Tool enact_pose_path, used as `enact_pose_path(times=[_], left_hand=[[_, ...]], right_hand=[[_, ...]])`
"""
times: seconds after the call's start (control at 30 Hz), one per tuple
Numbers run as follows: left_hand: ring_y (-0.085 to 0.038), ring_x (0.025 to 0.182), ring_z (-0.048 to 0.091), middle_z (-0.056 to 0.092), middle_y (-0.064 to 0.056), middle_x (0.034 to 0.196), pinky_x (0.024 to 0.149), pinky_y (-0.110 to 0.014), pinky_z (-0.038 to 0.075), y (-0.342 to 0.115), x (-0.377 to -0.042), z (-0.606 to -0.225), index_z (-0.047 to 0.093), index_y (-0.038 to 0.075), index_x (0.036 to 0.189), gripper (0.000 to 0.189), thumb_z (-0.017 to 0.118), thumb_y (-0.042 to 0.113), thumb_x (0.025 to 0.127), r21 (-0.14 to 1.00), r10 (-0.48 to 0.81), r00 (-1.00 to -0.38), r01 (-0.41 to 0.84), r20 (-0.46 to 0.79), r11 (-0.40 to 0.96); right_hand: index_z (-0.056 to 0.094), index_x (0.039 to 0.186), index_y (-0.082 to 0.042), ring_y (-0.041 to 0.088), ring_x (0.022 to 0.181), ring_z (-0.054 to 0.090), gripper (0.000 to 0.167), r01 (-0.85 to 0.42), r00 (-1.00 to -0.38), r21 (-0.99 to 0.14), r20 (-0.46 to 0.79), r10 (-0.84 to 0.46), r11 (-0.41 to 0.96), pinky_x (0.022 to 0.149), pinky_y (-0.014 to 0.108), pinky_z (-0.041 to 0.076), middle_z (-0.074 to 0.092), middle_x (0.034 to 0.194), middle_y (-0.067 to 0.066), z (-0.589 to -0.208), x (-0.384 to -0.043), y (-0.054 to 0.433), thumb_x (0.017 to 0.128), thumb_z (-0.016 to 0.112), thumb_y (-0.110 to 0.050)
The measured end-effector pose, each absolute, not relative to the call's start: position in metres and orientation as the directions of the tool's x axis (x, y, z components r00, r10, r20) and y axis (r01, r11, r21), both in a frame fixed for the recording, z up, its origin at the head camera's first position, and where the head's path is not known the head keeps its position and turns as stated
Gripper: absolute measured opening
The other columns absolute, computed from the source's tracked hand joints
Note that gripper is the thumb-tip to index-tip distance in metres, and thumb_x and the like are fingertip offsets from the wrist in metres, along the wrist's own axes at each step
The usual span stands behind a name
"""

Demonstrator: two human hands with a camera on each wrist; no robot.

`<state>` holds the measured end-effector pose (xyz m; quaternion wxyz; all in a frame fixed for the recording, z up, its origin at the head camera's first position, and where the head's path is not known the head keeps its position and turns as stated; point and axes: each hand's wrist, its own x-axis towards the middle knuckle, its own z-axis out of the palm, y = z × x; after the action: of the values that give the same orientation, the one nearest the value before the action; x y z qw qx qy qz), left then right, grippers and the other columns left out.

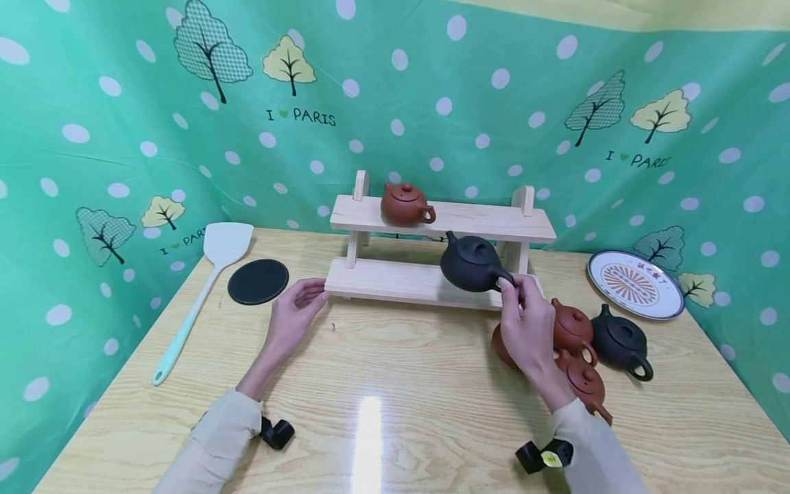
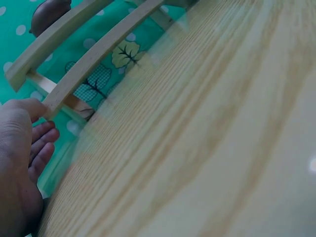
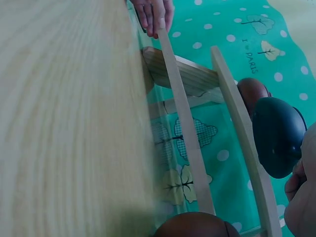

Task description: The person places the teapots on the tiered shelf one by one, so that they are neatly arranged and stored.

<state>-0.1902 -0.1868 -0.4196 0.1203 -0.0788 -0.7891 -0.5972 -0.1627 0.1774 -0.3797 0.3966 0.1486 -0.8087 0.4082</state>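
My right hand (image 1: 528, 321) pinches a black teapot (image 1: 470, 263) by its handle and holds it in the air in front of the two-tier wooden shelf (image 1: 395, 280). In the right wrist view the dark teapot (image 3: 277, 137) shows its rounded underside. At the lower tier's left end, my left hand (image 1: 295, 317) grips the board between thumb and fingers, also seen in the left wrist view, where the hand (image 2: 19, 148) is partly cut off. A reddish-brown teapot (image 1: 404, 206) stands on the upper tier, towards the left.
Several brown teapots (image 1: 571, 328) cluster by my right forearm, partly hidden by it. Beside them sits another black teapot (image 1: 619, 338). A patterned plate (image 1: 669, 302) lies at the back right. On the left are a spatula (image 1: 212, 274) and a black round mat (image 1: 258, 281).
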Motion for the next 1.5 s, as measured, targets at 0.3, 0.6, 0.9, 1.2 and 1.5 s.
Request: enact_pose_path(times=[0.3,0.6,0.9,1.2,1.5], left_hand=[[-0.039,0.113,0.064,0.067,-0.029,0.121,0.093,-0.017,0.052,-0.187,-0.189,-0.419,0.062,-0.014,0.127,0.031,0.067,0.001,0.100,0.926,-0.019,-0.959,0.266,0.281,0.268],[-0.040,0.113,0.064,0.067,-0.030,0.121,0.094,-0.017,0.051,-0.186,-0.189,-0.418,0.061,-0.014,0.127,0.031,0.067,0.000,0.100,0.922,-0.019,-0.958,0.269,0.286,0.280],[-0.040,0.114,0.064,0.067,-0.030,0.122,0.094,-0.019,0.052,-0.186,-0.188,-0.418,0.062,-0.013,0.127,0.031,0.067,0.001,0.100,0.931,-0.026,-0.964,0.247,0.263,0.267],[-0.041,0.114,0.064,0.067,-0.030,0.122,0.095,-0.020,0.052,-0.186,-0.189,-0.418,0.062,-0.013,0.127,0.031,0.067,0.001,0.100,0.934,-0.027,-0.965,0.244,0.259,0.262],[-0.040,0.115,0.064,0.067,-0.029,0.123,0.095,-0.019,0.052,-0.187,-0.190,-0.420,0.062,-0.013,0.127,0.031,0.067,0.002,0.100,0.935,-0.020,-0.967,0.242,0.255,0.261]], right_hand=[[0.064,0.107,0.011,0.015,0.062,0.041,0.013,-0.531,-0.673,-0.574,0.733,0.101,0.623,0.053,0.019,0.027,0.049,0.072,0.010,-0.374,-0.174,0.179,0.104,0.059,0.000],[0.062,0.109,0.012,0.020,0.065,0.043,0.015,-0.498,-0.705,-0.599,0.701,0.110,0.628,0.053,0.021,0.027,0.049,0.074,0.013,-0.371,-0.184,0.173,0.105,0.059,-0.001],[0.062,0.110,0.012,0.021,0.064,0.042,0.019,-0.487,-0.704,-0.599,0.700,0.121,0.635,0.054,0.022,0.027,0.049,0.075,0.013,-0.366,-0.188,0.171,0.106,0.058,-0.006],[0.062,0.107,0.012,0.021,0.064,0.042,0.020,-0.508,-0.673,-0.591,0.726,0.139,0.627,0.057,0.024,0.027,0.049,0.074,0.013,-0.363,-0.201,0.169,0.107,0.058,-0.007],[0.063,0.103,0.012,0.021,0.063,0.044,0.022,-0.519,-0.648,-0.590,0.744,0.166,0.618,0.058,0.022,0.030,0.051,0.075,0.016,-0.364,-0.223,0.166,0.107,0.058,-0.008]])
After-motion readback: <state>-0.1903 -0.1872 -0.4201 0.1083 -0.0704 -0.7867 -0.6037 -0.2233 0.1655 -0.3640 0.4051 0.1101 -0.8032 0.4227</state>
